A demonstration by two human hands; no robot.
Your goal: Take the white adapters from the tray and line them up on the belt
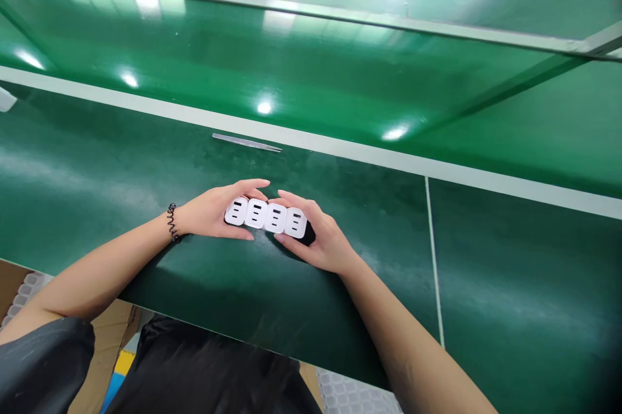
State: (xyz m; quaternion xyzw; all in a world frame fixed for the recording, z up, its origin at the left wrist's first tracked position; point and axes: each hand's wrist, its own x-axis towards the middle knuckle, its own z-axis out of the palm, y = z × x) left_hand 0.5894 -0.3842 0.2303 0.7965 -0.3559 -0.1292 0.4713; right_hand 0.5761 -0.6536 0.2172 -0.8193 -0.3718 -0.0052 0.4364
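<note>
Several white USB chargers (pixel 276 219) stand side by side in a slightly slanting row, their port faces turned up toward me. Each shows one wider slot and two small ones. My left hand (pixel 208 212) curls around the left end of the row, thumb at the near side and fingers at the far side. Around the right end closes my right hand (pixel 323 236), with a dark patch between palm and last charger that I cannot make out. Beyond the hands, a pair of metal tweezers (pixel 247 142) lies on the green tabletop (pixel 194 284).
A pale ledge (pixel 311 148) runs along the back of the table, with a glossy green panel (pixel 291 70) behind it. A white object (pixel 6 100) shows at the far left edge. Below the table's front edge are cardboard (pixel 104 349) and clear bubbled packaging (pixel 354 391).
</note>
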